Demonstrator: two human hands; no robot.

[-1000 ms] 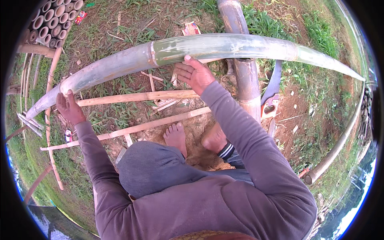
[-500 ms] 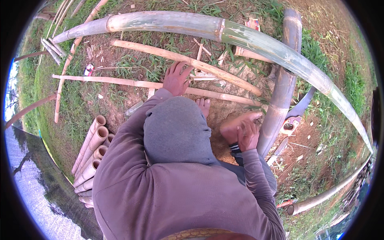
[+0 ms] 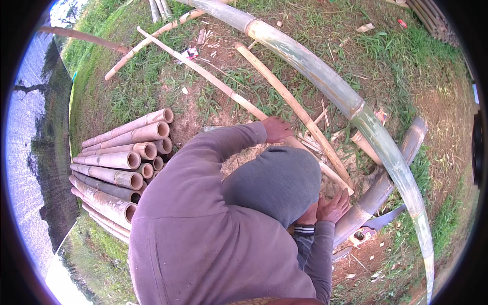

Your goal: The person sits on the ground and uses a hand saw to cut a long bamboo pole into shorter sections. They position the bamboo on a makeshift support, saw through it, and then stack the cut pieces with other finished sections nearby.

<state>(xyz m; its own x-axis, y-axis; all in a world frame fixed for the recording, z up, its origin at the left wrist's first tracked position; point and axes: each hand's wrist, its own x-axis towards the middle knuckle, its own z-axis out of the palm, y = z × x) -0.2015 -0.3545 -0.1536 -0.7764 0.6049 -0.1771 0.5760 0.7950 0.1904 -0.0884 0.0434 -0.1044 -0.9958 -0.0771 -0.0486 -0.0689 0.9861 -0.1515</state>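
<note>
The ground (image 3: 152,86) is covered with grass and bare brown earth. A long green bamboo pole (image 3: 325,84) is laid across it in an arc, with a second thick pole (image 3: 386,178) under its right part. Two thin split strips (image 3: 284,99) (image 3: 218,84) are laid beside it, among scattered chips (image 3: 366,28). A stack of cut bamboo tubes (image 3: 122,168) is piled at the left.

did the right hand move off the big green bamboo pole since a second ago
Yes. The right hand has left the big green bamboo pole and come back toward the body, now open by the knee beside the shorter grey pole.
</note>
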